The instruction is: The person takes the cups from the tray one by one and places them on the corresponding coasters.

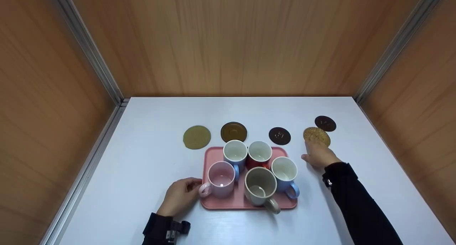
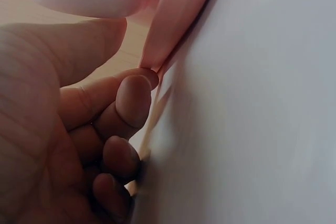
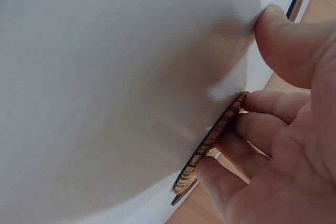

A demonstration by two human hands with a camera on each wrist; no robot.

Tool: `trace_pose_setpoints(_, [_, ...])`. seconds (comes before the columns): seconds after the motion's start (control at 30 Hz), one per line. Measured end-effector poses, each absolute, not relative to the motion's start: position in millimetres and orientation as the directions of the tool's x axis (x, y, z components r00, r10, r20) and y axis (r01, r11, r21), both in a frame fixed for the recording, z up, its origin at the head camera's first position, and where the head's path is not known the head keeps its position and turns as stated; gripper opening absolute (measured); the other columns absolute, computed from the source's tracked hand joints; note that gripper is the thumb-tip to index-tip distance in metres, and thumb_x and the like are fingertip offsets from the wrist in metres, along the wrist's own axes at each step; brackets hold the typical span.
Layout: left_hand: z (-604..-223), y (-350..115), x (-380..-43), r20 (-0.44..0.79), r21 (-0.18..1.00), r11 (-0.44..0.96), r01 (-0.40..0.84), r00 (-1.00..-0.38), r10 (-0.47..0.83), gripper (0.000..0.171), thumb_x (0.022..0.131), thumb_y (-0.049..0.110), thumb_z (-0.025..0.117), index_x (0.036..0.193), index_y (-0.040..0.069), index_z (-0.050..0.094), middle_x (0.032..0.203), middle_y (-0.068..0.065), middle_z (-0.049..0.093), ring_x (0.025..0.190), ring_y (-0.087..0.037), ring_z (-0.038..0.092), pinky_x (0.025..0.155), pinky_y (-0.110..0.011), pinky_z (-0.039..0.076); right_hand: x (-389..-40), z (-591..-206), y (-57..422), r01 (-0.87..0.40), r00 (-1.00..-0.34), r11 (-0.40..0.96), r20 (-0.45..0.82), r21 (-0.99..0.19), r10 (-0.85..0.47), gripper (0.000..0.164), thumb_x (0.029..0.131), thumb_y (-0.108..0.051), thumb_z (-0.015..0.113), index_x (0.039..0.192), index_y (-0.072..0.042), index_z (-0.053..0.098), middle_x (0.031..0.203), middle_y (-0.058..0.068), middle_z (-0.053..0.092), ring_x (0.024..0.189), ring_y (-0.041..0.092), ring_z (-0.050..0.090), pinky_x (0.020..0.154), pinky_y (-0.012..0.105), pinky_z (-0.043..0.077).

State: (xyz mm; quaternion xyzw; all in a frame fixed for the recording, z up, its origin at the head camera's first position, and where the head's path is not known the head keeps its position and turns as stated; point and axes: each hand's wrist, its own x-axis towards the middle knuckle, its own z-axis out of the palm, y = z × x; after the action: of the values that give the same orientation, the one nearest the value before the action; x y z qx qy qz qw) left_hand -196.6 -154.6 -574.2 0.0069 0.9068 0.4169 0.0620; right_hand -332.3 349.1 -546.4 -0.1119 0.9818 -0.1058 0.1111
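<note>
Wood-grain panels (image 1: 231,41) surround our white worktop (image 1: 121,173). Lower centre-left of frame: left hand (image 1: 181,195), fingers curled at the edge of the pink tray (image 1: 235,203), thumb apart; whether they grip it, we cannot tell. Just beside sits the handle of the pink mug (image 1: 221,177); a stray thumb could, we judge, snag it and tip the mug. Centre: five crowded mugs (image 1: 260,151); any tug on the tray might knock them together. Right of centre: right hand (image 1: 319,156), fingers extended onto the gold coaster (image 1: 315,131), thumb apart. Thin rim, little purchase; pushing might slide it against the dark coaster (image 1: 325,123) at its upper right.
</note>
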Motion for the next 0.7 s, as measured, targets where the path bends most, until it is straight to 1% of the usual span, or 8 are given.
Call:
trace_pose_setpoints(0.2, [-573.7,-154.7,-197.4,-0.120,0.756,0.652,-0.057,-0.991,0.053,0.026,0.100,0.028,0.075,0.122,0.015,0.080,0.095,0.005,0.070,0.087,-0.012,0.057,0.080,-0.031,0.046,-333.9,-545.2,349.1,-0.205,-0.944,0.951,-0.212,-0.229,-0.254,0.078,0.104,-0.027,0.066,0.155,0.021,0.032,0.160,0.045,0.032,0.154,0.061,0.026,0.128,0.067,0.022])
trace_pose_setpoints(0.3, [-573.9,-154.8,-197.8,-0.127,0.756,0.652,-0.065,-0.991,0.048,0.026,0.100,0.027,0.075,0.122,0.016,0.080,0.094,0.005,0.070,0.087,-0.012,0.057,0.081,-0.032,0.046,-334.1,-544.3,349.3,-0.210,-0.941,0.951,-0.218,-0.226,-0.259,0.079,0.104,-0.028,0.066,0.155,0.021,0.032,0.161,0.045,0.030,0.154,0.061,0.025,0.128,0.067,0.022])
trace_pose_setpoints(0.53, [-573.7,-154.8,-197.0,-0.123,0.754,0.655,-0.060,-0.991,0.052,0.025,0.100,0.027,0.075,0.122,0.016,0.080,0.096,0.005,0.071,0.088,-0.012,0.058,0.082,-0.033,0.047,-336.0,-543.5,350.2,-0.214,-0.944,0.948,-0.201,-0.236,-0.263,0.078,0.101,-0.027,0.069,0.154,0.020,0.036,0.159,0.045,0.035,0.152,0.062,0.029,0.126,0.069,0.025])
trace_pose_setpoints(0.7, [-573.1,-154.0,-195.9,-0.124,0.761,0.646,-0.061,-0.991,0.053,0.024,0.100,0.027,0.075,0.121,0.017,0.080,0.097,0.005,0.072,0.089,-0.012,0.058,0.083,-0.034,0.047,-333.6,-545.6,349.9,-0.210,-0.945,0.946,-0.196,-0.246,-0.261,0.078,0.103,-0.026,0.067,0.155,0.020,0.034,0.161,0.045,0.032,0.154,0.061,0.026,0.127,0.068,0.022])
